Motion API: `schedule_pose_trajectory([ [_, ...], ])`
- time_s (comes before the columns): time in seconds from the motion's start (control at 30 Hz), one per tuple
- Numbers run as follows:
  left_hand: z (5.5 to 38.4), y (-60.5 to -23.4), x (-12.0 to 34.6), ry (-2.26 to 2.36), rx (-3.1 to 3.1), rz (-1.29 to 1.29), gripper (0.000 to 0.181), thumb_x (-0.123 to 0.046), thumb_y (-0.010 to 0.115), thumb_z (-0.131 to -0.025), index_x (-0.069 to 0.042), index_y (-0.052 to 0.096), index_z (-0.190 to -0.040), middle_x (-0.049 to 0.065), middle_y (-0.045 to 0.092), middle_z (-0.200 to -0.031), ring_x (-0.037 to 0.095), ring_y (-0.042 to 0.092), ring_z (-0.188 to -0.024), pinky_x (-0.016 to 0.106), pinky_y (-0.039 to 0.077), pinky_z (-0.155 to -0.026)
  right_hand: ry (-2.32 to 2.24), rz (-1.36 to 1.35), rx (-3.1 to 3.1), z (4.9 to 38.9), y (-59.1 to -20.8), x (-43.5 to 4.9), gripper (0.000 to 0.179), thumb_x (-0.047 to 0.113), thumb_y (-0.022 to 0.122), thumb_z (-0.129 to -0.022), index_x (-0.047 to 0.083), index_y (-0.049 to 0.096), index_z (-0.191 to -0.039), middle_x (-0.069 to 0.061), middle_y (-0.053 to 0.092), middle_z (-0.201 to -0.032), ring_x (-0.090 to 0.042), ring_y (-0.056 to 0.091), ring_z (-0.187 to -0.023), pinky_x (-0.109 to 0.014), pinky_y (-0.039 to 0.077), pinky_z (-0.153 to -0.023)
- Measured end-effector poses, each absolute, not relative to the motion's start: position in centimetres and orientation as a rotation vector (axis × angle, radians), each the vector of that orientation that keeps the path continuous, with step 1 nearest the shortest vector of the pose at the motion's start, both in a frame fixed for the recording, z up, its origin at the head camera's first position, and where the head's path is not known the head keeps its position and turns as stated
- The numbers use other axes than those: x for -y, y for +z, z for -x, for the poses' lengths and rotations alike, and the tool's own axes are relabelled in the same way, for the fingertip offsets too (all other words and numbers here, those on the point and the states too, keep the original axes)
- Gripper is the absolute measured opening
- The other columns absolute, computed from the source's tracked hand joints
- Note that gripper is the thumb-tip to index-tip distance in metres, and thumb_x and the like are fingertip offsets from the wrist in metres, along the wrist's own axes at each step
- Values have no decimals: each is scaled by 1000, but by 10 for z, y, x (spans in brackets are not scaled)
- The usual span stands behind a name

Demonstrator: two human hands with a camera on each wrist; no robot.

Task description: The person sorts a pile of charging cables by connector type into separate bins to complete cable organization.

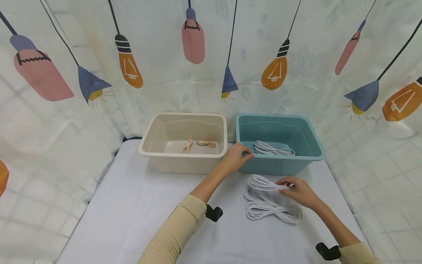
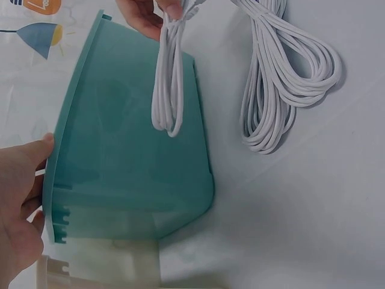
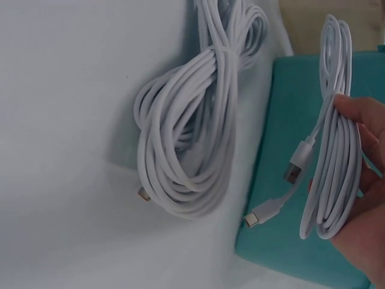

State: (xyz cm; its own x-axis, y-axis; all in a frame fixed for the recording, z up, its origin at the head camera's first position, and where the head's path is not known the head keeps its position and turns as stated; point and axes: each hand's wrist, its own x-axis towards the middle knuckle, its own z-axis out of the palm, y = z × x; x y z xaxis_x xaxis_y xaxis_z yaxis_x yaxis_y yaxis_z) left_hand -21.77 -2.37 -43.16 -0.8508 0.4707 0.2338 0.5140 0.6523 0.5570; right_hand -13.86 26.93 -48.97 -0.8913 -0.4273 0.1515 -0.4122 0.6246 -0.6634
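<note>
My right hand [image 1: 301, 192] pinches a coiled white USB cable [image 3: 337, 174] at its tied middle, raised in front of the teal bin [image 1: 273, 167]. Two plugs hang beside its loops in the right wrist view, one USB-A and one USB-C. The left hand [image 1: 235, 157] is at the teal bin's front left rim, thumb and fingers around the edge. Below the held cable, more bundled white cables [image 1: 275, 211] lie on the table. Another white cable bundle [image 1: 273, 149] rests inside the teal bin.
Left of the teal bin stands a beige bin [image 1: 181, 163] holding two small tan cable bundles, one a tan coil [image 1: 187, 146]. Both bins stand at the back of the white-covered table [image 1: 132, 205], against a patterned curtain [image 1: 204, 91].
</note>
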Motion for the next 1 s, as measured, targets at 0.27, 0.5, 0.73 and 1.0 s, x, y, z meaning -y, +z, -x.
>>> schedule_pose_trajectory([
  [0.27,217,-431,25,-984,2784,831,21,-23,70,-104,-6,81,-108,7,77,-106,25,67,-108,36,55,-97,-1127,790,-2845,135,-476,-275,20,6,79,-92,10,79,-111,-4,76,-108,-6,62,-97,-27,57,-79],
  [0.5,217,-431,24,-986,2795,828,22,-24,69,-105,-6,81,-110,7,78,-107,24,67,-109,35,55,-97,-1123,843,-2849,134,-463,-279,24,3,81,-89,8,78,-113,-5,75,-106,-4,59,-94,-26,56,-77],
  [0.73,218,-431,24,-994,2798,824,21,-23,70,-104,-6,81,-109,7,78,-107,24,67,-109,35,55,-97,-1103,868,-2855,135,-443,-282,24,1,80,-90,6,77,-114,-4,75,-106,-3,60,-95,-24,57,-78],
  [1.0,218,-432,24,-998,2798,826,20,-22,70,-104,-6,81,-110,7,78,-107,24,67,-109,35,55,-97,-1075,870,-2903,139,-426,-287,24,1,79,-90,7,77,-113,-2,75,-104,-2,60,-92,-18,56,-80],
])
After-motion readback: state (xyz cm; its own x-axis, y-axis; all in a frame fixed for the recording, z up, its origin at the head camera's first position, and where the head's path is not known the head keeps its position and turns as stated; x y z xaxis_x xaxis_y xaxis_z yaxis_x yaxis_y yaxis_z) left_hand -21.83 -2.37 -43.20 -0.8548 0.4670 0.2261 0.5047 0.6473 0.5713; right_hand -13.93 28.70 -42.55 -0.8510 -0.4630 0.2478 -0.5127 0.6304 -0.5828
